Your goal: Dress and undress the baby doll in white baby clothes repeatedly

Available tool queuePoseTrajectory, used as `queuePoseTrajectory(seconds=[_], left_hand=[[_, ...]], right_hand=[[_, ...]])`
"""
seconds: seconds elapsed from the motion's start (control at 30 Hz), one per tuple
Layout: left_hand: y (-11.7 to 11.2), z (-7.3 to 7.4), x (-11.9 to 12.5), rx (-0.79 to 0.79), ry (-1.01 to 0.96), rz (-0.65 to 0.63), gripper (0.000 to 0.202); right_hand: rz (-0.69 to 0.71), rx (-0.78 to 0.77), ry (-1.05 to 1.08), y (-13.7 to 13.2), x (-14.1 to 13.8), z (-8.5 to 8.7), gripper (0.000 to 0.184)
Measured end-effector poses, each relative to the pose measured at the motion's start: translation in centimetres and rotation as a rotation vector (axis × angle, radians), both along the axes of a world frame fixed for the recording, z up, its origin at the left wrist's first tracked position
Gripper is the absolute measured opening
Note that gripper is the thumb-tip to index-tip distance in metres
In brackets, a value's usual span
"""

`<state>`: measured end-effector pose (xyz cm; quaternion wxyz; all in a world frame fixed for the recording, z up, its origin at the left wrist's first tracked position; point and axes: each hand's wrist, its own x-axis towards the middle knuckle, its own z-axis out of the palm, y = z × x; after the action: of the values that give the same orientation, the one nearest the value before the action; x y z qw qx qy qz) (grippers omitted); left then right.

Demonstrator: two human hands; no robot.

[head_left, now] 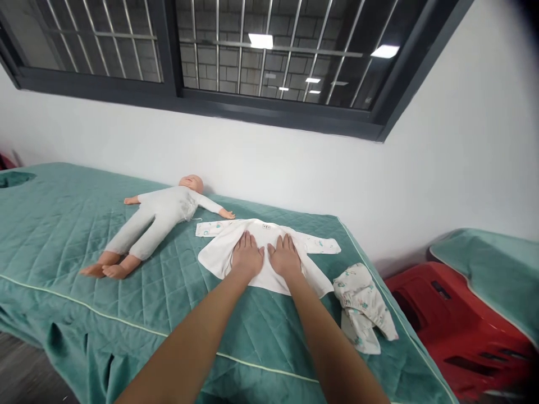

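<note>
A small white baby shirt (269,280) lies spread on the green quilted bed cover (168,297), its patterned sleeves stretched out to both sides. My left hand (247,253) rests flat on the left half of the shirt, fingers extended. On the right half lies my right hand (284,256), also flat and holding nothing. The two thumbs are close together near the middle. To the left, a baby doll (164,207) in a white outfit lies on its back, one arm reaching toward the shirt's left sleeve. Crumpled baby pants (362,303) with a small print sit right of the shirt.
A white wall (269,163) runs along the bed's far side, under a dark-framed window (273,109) with metal bars. Red plastic stools (458,325) stand beyond the bed's right edge, partly under another green cover (492,269). A face hole (14,178) shows at far left.
</note>
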<state>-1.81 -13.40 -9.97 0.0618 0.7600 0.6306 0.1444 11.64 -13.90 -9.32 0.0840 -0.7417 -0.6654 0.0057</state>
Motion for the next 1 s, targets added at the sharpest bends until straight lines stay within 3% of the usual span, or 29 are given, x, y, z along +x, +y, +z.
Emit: queuePoseTrajectory(seconds=[0.2,0.33,0.4,0.5,0.6,0.73,0.83,0.9,1.0], left_hand=[[-1.9,0.7,-0.6,-0.012,-0.014,-0.018,0.07],[-3.9,1.1,-1.4,0.005,-0.034,-0.07,0.065],[-5.4,1.2,-2.3,0.026,-0.085,-0.17,0.06],[-7.4,1.4,-4.5,0.027,-0.255,-0.422,0.049],[-8.0,2.7,-7.8,0.023,-0.504,-0.576,0.041],[-5.9,6.3,-14.8,0.165,-0.741,-0.409,0.037],[-2.7,8.7,-22.1,0.281,-0.767,-0.208,0.034],[-0.2,9.0,-27.1,0.362,-0.696,-0.041,0.035],[3.4,7.7,-33.4,0.346,-0.58,0.2,0.044]], right_hand=[[0.032,0.001,-0.052,-2.4,-0.5,0.4,0.07],[0.081,0.0,-0.064,-5.4,-1.0,0.7,0.067],[0.146,0.031,-0.058,-7.3,-1.1,0.6,0.064],[0.28,0.154,-0.023,-9.6,-1.7,0.7,0.055],[0.404,0.306,0.065,-9.6,-3.3,1.7,0.048],[0.452,0.459,0.238,-5.5,-7.6,4.8,0.047],[0.403,0.434,0.393,-0.4,-11.6,6.9,0.05],[0.352,0.331,0.475,3.6,-14.2,7.4,0.053],[0.31,0.192,0.515,10.2,-18.0,7.2,0.061]])
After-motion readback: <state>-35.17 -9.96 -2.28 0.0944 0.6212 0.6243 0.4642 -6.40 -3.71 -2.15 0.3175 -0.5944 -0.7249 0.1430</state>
